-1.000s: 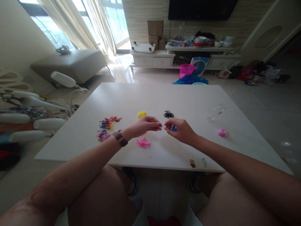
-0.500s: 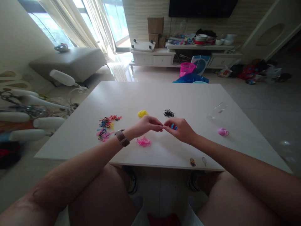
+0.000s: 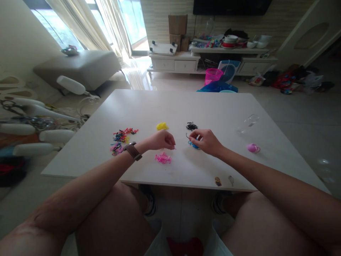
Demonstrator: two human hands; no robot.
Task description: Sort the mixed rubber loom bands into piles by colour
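My left hand (image 3: 163, 139), with a watch (image 3: 133, 151) on the wrist, is closed in a pinch, a tiny pink rubber band (image 3: 174, 148) at its fingertips. It hovers above the pile of pink rubber bands (image 3: 163, 158). A thin black rubber band (image 3: 187, 135) sticks out from the pinched fingers of my right hand (image 3: 206, 141). Under that hand lies a pile of blue rubber bands (image 3: 194, 144), partly hidden. Just behind are the black pile (image 3: 191, 126) and the yellow pile (image 3: 162, 126). Mixed-colour bands (image 3: 122, 137) lie left of my left wrist.
Right of my hands, a pink round object (image 3: 253, 148) and a clear plastic container (image 3: 252, 120) lie on the white table (image 3: 149, 103). A small yellow cartoon figure (image 3: 217, 181) and a clear piece (image 3: 231, 180) are near the front edge. A white-bladed fan (image 3: 70, 86) stands at left.
My hands, whose fingertips met before, have come apart. The left moved slightly left and the right moved right. The black band and the pink piece now show at the fingertips; the view shifted slightly.
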